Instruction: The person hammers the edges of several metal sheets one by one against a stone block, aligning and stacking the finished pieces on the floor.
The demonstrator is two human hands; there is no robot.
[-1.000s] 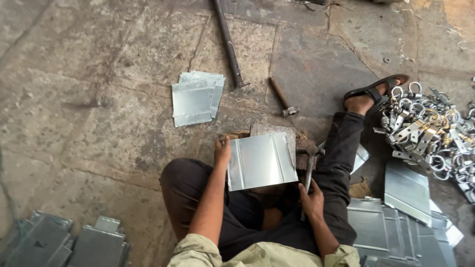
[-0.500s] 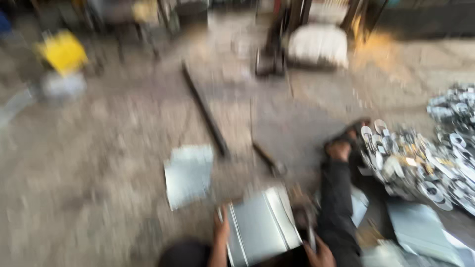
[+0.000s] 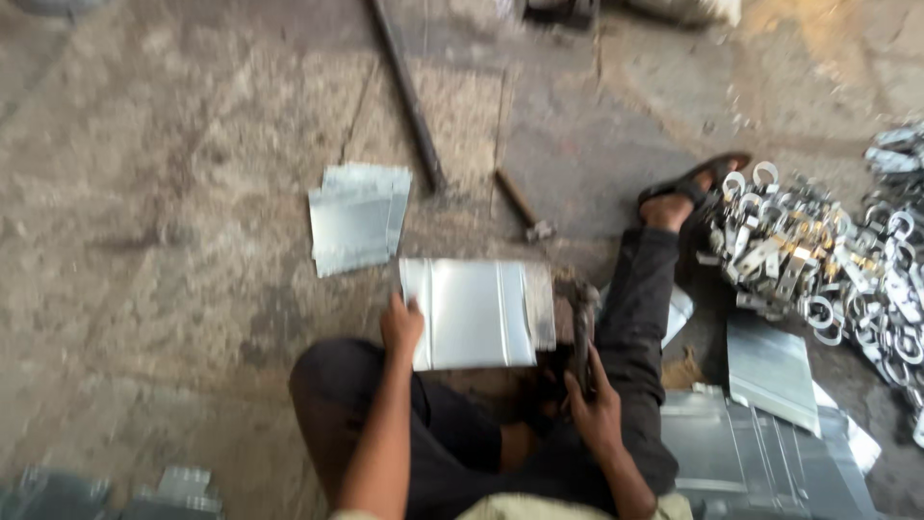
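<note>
Metal workshop: sheet offcuts (image 3: 358, 217), clamps (image 3: 818, 255)

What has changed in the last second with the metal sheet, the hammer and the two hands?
Little changed. The left hand keeps its grip on the edge of the shiny folded metal sheet, and the right hand still holds the dark hammer beside it. The small stack of sheets on the stone floor, the long rod and the pile of metal clamps lie as before.

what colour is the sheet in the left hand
Shiny silver-grey metal sheet, held at its edge by the left hand; head view.
</note>
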